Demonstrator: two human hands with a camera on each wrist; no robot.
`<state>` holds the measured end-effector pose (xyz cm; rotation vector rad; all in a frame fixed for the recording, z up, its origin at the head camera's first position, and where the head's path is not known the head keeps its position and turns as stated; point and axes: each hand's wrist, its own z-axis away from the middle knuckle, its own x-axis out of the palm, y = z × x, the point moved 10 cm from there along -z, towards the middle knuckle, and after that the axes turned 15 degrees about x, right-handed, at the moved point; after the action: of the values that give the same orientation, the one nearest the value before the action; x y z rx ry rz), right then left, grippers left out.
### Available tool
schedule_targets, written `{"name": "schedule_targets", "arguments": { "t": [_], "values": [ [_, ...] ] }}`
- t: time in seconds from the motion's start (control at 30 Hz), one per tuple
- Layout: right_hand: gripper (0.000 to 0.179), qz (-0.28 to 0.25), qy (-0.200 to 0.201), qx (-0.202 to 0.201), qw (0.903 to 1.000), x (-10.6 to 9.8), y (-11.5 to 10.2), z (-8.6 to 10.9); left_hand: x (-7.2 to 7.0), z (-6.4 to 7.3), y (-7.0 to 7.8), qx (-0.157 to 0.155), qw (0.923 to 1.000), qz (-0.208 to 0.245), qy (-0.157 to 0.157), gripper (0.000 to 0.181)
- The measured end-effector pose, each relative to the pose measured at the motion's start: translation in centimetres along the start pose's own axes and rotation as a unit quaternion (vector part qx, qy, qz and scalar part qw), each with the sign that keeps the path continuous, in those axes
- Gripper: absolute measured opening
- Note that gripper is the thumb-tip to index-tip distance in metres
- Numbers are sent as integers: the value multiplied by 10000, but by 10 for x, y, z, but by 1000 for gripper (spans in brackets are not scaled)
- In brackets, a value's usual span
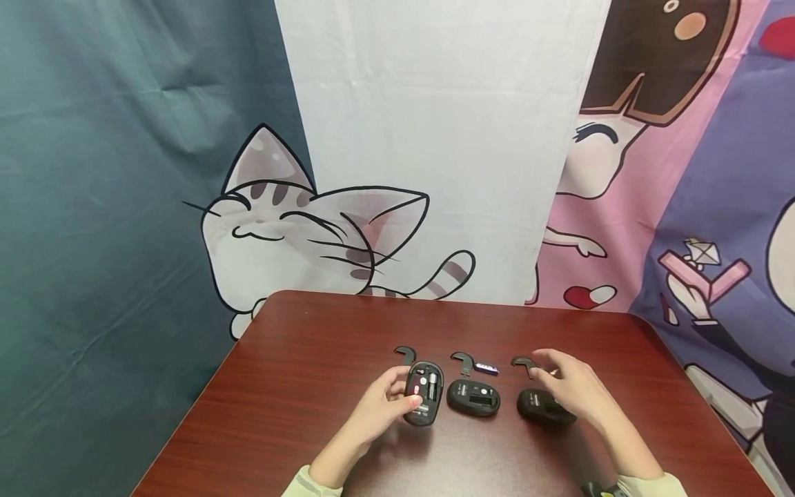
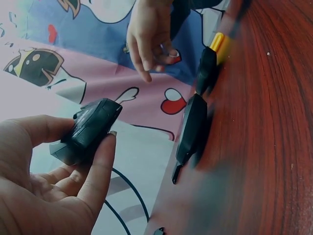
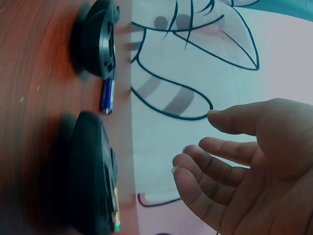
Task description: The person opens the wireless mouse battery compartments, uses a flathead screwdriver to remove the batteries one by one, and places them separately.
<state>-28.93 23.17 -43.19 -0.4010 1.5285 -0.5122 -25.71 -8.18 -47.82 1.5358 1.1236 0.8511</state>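
Note:
My left hand (image 1: pixel 388 400) grips a black computer mouse (image 1: pixel 425 407), raised above the table with its underside up. A battery (image 1: pixel 433 386) shows in its uncovered compartment. In the left wrist view the thumb and fingers hold this mouse (image 2: pixel 85 129) by its sides. My right hand (image 1: pixel 577 386) hovers above the right-hand mouse (image 1: pixel 539 404), near a battery cover (image 1: pixel 524 362). Seen from the right wrist, that hand (image 3: pixel 239 171) holds nothing, its fingers loosely bent. Between the hands another mouse (image 1: pixel 473 398) lies upside down, its compartment uncovered.
Behind the mice are two more battery covers, one on the left (image 1: pixel 406 354) and one in the middle (image 1: pixel 463 362), beside a blue battery (image 1: pixel 486 369). A yellow item (image 2: pixel 218 41) is by the far mouse. The reddish-brown table (image 1: pixel 298 400) meets a printed cloth backdrop (image 1: pixel 435 138).

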Motion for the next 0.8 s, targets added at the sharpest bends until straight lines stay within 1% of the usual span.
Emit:
{"name": "schedule_targets", "arguments": {
  "t": [0.13, 0.2, 0.4, 0.8],
  "values": [
    [40, 72, 101, 71, 9999, -6, 15, 4, 0, 0, 0, -7, 10000, -3, 19, 54],
    [41, 137, 166, 165, 9996, -9, 24, 5, 0, 0, -1, -35, 10000, 23, 40, 51],
    [45, 265, 179, 445, 9985, -15, 49, 7, -2, 0, -2, -79, 9999, 94, 114, 45],
    [46, 406, 217, 640, 9969, -20, 82, 12, -2, 1, -1, -42, 10000, 11, 21, 48]
  ]
}}
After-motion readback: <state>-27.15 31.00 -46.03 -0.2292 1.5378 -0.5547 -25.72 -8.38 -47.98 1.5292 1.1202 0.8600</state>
